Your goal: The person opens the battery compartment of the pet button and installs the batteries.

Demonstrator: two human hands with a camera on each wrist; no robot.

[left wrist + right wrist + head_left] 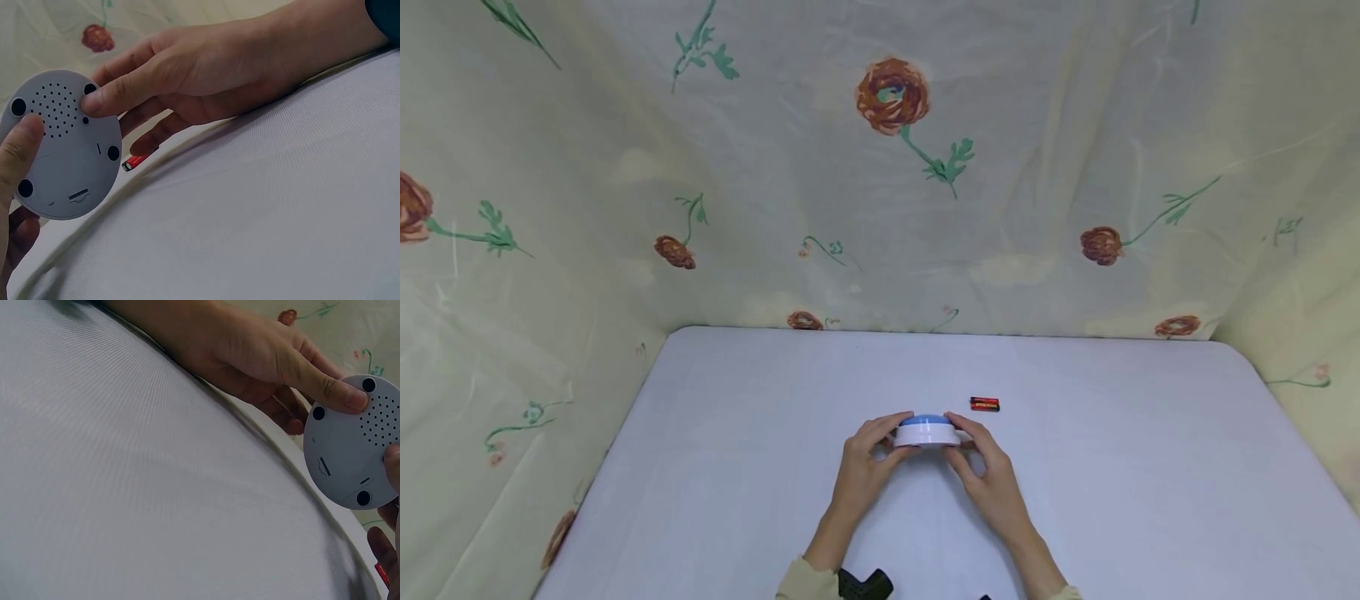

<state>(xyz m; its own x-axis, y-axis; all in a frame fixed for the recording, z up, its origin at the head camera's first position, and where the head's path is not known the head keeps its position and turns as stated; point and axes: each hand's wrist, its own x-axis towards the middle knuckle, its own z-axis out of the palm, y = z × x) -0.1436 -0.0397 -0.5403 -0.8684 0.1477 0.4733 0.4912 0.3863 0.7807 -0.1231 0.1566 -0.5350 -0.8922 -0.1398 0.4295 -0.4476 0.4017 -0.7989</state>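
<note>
Both hands hold up a round white device with a blue domed top (927, 432). The left hand (862, 473) grips its left side and the right hand (996, 487) its right, fingers toward the top and thumbs on the underside. That pale underside (65, 169), seen in the left wrist view, has a cluster of small holes, several dark round feet and a slotted cover seam. Both thumbs press near the holes. Red-and-black batteries (985, 404) lie on the table just beyond the right hand's fingers.
A white-covered table (737, 433) with rounded far corners spreads under the hands. Pale cloth with a flower print (1000, 208) hangs behind it and along both sides. A black piece of gear (867, 585) sits at the left wrist, by a beige sleeve (808, 579).
</note>
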